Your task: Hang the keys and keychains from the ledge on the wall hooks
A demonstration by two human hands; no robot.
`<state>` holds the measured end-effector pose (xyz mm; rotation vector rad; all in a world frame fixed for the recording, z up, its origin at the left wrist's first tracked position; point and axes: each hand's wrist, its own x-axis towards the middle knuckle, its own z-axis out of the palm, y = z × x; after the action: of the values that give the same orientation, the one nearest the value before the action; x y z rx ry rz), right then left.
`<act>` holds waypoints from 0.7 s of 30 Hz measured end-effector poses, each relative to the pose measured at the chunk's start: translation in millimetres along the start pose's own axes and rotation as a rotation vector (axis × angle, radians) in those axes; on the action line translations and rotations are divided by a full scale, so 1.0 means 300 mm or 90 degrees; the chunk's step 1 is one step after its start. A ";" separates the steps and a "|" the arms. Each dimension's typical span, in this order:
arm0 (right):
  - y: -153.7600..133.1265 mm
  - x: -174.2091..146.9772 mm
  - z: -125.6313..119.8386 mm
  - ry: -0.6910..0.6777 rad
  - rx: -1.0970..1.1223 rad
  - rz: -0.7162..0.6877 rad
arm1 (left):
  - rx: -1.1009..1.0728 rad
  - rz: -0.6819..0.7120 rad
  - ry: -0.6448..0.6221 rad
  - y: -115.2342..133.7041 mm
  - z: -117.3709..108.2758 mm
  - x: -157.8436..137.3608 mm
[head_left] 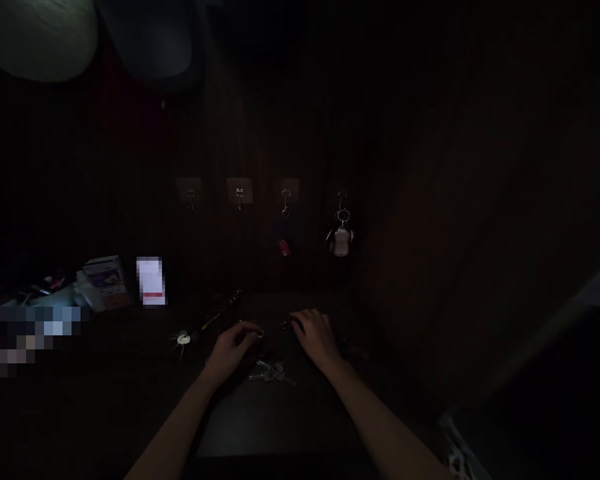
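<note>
In the head view, a pink fob (pixel 285 247) hangs from the third hook (pixel 286 193) from your left, and a pale charm (pixel 342 241) hangs from the fourth hook (pixel 341 198), at three o'clock from mid-view. Loose keys (pixel 272 372) lie on the tabletop (pixel 255 427), off the hooks, at four o'clock from your left hand (pixel 233 343) and eight o'clock from your right hand (pixel 317 333). A second bunch with a round tag (pixel 183 339) also lies there, at nine o'clock from your left hand.

Your left hand is curled, fingertips at a small ring (pixel 261 333); whether you pinch it, I cannot tell. Your right hand bends over a dark thing (pixel 285 325) at its nine o'clock, gripped or merely touched, also unclear.

Dimness swallows most outlines. A long thing (pixel 215 320) at your left hand's ten-to-eleven stays vague. Pixelation masks a pale rectangle (pixel 151 281) between eight and nine o'clock from mid-view; the top edge crops two cap-like shapes (pixel 40 40) between ten and eleven.
</note>
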<state>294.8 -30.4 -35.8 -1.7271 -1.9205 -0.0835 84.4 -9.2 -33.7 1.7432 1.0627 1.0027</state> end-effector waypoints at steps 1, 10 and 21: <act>-0.006 0.000 0.001 0.000 -0.011 -0.009 | 0.011 0.002 -0.002 0.001 0.000 -0.001; -0.022 -0.009 0.037 -0.015 -0.084 -0.065 | 0.072 0.021 0.002 -0.011 0.003 0.002; -0.032 -0.015 0.019 0.012 0.177 -0.043 | 0.151 0.070 -0.018 -0.029 0.009 -0.001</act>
<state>284.0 -33.9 -39.6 -1.4731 -1.8771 0.1352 84.5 -7.7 -42.7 2.0199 1.1142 0.9455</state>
